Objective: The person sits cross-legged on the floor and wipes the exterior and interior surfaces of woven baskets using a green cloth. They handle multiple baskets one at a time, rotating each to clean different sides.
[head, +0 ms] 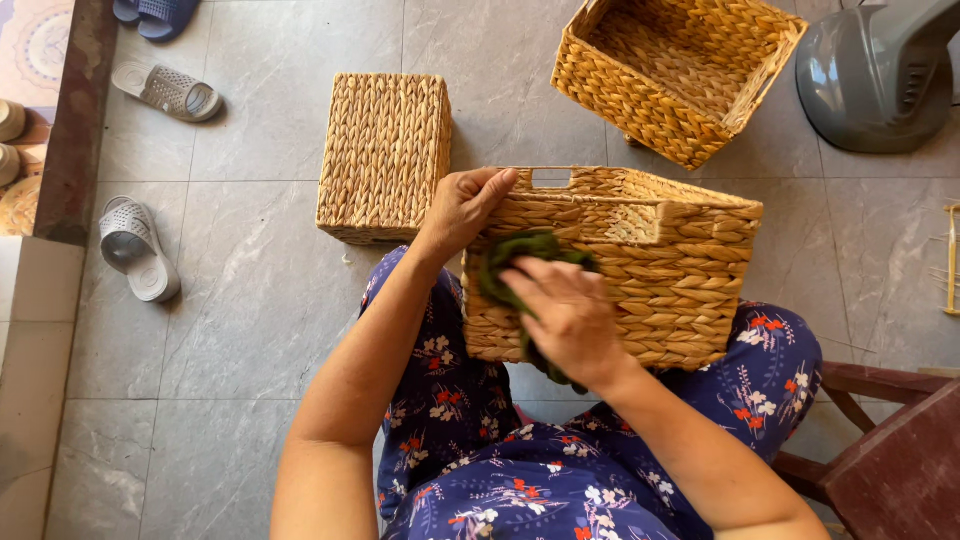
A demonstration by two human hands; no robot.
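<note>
Grey tiled floor (pixel 250 300), person seated. Woven basket (pixel 640 270) rests on the lap, side wall facing up. Left hand (pixel 462 208) grips its rim, fingers curled over the edge. Right hand (pixel 570 320) presses a green cloth (pixel 520 250) to the weave, fingers closed on it (wiping, apparently). Two more baskets (pixel 385 155) stand well apart; open floor lies to the left.

A grey tiled floor (pixel 250 330) is seen, on which two woven baskets (pixel 385 155) (pixel 675 75), sandals (pixel 135 245) and perhaps a fan base (pixel 875 75) are set.
</note>
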